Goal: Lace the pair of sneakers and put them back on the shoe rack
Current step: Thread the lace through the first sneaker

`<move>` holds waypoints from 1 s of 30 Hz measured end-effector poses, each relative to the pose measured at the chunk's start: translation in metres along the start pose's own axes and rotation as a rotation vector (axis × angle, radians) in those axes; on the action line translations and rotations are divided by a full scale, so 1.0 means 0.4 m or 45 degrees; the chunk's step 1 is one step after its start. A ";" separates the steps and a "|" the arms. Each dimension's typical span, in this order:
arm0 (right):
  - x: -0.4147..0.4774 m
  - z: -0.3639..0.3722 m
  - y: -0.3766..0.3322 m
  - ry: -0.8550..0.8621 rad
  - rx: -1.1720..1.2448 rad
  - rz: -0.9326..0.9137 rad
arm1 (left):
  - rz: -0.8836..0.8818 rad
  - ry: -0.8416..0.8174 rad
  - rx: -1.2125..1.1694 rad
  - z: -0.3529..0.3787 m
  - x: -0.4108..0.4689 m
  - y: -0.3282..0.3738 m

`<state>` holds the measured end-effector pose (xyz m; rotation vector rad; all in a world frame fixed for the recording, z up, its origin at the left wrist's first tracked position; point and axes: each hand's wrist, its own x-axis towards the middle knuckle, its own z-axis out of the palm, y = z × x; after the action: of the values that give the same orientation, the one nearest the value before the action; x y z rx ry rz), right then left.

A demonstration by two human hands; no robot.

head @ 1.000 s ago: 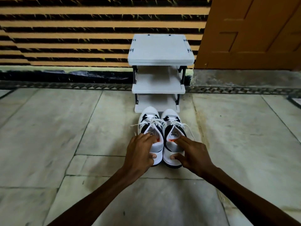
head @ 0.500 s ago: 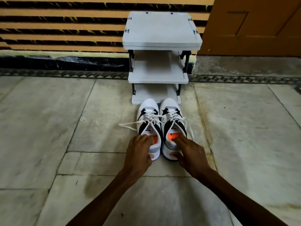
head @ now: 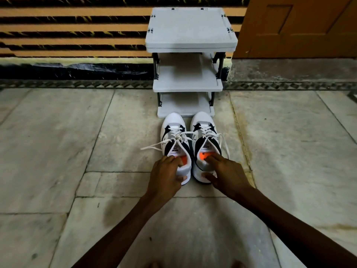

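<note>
Two white-and-black sneakers stand side by side on the floor, toes touching the base of a white three-shelf shoe rack (head: 188, 82). My left hand (head: 166, 176) grips the heel collar of the left sneaker (head: 174, 136), fingers inside over the orange insole. Around the heel of the right sneaker (head: 205, 132) my right hand (head: 227, 174) is closed, fingers inside and thumb on the back. White laces run through the eyelets of both; loose ends trail left and right. All three rack shelves hold nothing.
The rack stands against a wall with orange and black stripes (head: 77, 28). A brown wooden door (head: 297, 26) is at the back right. Pale stone floor tiles (head: 58, 151) spread to both sides of the shoes.
Both sneakers have slid forward in my hands until their toes reach the rack's base. My view has moved closer to the rack.
</note>
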<state>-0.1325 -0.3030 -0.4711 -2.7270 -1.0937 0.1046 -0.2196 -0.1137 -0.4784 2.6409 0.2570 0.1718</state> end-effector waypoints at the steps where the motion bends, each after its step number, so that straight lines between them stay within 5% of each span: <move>1: 0.001 -0.008 -0.005 0.044 0.011 -0.005 | -0.017 -0.002 -0.118 -0.005 0.003 0.003; 5: 0.043 -0.061 -0.051 0.240 0.133 0.020 | -0.270 0.204 -0.471 -0.034 0.040 0.003; 9: 0.141 -0.076 -0.085 0.080 0.248 0.111 | -0.476 0.145 -0.352 -0.049 0.089 -0.014; 14: 0.210 -0.036 -0.111 -0.122 0.206 0.160 | -0.438 0.157 -0.160 -0.047 0.107 -0.017; 23: 0.161 0.011 -0.164 -0.115 0.253 0.158 | -0.439 0.173 -0.172 -0.053 0.051 -0.055; 26: 0.175 0.008 -0.157 -0.092 0.332 0.164 | -0.530 0.145 -0.289 -0.059 0.065 -0.051; 30: 0.215 0.001 -0.143 0.000 0.533 0.215 | -0.813 0.103 -0.847 -0.068 0.111 -0.049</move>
<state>-0.1089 -0.2031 -0.4586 -2.4310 -0.7376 0.3199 -0.1838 -0.0750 -0.4604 1.7955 0.8804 0.1193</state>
